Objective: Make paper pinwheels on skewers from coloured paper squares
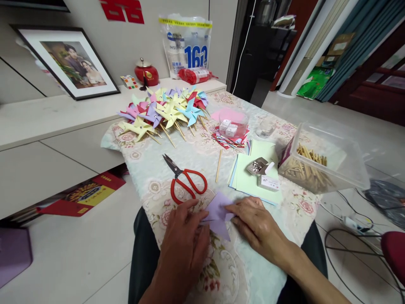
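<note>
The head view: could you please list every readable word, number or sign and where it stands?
"160", last digit creased: plastic bag.
"ISHI", apparently part of a word: same bag.
"囍", top cut off: red wall sign.
Too small or blurred: the bag's other print, and print on the red packet, red-and-yellow package and white boxes.

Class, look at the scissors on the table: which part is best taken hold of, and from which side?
Probably the red handles, from the person's own side. The scissors lie with both loops towards the person and the dark blades pointing away, so a grip there stays clear of the points. The left hand is nearest.
</note>
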{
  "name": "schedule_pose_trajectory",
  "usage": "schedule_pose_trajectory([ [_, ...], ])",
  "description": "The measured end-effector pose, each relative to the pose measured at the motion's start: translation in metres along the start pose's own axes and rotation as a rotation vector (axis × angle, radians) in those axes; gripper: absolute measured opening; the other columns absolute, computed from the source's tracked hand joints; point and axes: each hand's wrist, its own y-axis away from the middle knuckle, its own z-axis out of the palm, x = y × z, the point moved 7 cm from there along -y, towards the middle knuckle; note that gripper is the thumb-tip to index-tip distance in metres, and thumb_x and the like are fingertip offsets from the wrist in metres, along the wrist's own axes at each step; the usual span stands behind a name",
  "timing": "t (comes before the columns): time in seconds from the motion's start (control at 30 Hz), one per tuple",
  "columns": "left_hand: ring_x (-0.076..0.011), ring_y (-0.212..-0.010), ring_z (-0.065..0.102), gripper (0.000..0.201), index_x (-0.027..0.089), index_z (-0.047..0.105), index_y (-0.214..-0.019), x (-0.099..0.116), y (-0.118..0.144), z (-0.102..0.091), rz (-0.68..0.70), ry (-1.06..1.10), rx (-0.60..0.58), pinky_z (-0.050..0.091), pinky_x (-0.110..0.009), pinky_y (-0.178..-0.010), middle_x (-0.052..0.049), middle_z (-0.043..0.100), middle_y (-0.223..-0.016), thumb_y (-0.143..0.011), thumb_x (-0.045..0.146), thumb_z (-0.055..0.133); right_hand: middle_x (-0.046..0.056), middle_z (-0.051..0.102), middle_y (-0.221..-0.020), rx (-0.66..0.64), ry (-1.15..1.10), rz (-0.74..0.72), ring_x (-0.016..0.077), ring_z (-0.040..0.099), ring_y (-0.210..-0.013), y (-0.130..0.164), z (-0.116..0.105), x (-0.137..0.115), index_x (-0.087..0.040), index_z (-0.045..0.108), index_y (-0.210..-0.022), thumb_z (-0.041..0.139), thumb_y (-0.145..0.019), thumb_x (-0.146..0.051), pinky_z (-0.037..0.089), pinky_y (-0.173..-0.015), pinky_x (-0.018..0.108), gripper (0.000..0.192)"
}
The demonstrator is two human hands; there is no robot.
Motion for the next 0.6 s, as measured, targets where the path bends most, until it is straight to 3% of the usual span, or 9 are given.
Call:
schedule_pose_trajectory([
  [0.13,-0.0314,-0.122,0.052,0.035,0.026,0.069,-0.113,-0.002,0.006,0.009,0.051,-0.031,-0.062,0.047,-0.051,-0.1,-0.011,0.056,-0.134,-0.082,0.016,0.055,0.009,0.073,-0.11,-0.004,-0.045,0.127,0.0257,0.067,-0.096,-0.002,0.002,0.013,-0.023,0.053,-0.132,0.051,-0.099,-0.018,0.053,-0.084,0.045,0.034],
  [0.27,-0.0302,-0.112,0.056,0.018,0.023,0.071,-0.101,-0.009,-0.001,0.019,0.012,-0.103,0.003,0.048,-0.048,-0.095,-0.011,0.061,-0.12,-0.087,0.026,0.06,0.011,0.069,-0.126,0.039,-0.051,0.194,0.0265,0.068,-0.109,-0.003,0.008,0.022,-0.023,0.05,-0.136,0.052,-0.097,-0.019,0.055,-0.092,0.044,0.039],
  [0.47,-0.0268,-0.094,0.057,0.01,0.019,0.064,-0.084,-0.001,-0.01,0.024,0.022,-0.271,0.144,0.048,-0.044,-0.086,-0.01,0.064,-0.101,-0.091,0.024,0.058,0.014,0.069,-0.111,0.13,0.027,0.165,0.0267,0.067,-0.098,-0.003,0.013,0.023,-0.017,0.046,-0.139,0.051,-0.096,-0.015,0.059,-0.083,0.041,0.043],
  [0.6,-0.0275,-0.091,0.057,0.007,0.017,0.062,-0.095,0.002,-0.011,0.023,0.008,-0.358,0.219,0.05,-0.042,-0.08,-0.01,0.065,-0.097,-0.089,0.019,0.059,0.015,0.064,-0.109,0.152,0.122,0.115,0.0272,0.062,-0.098,-0.005,0.015,0.017,-0.015,0.044,-0.14,0.051,-0.096,-0.012,0.057,-0.083,0.042,0.044],
])
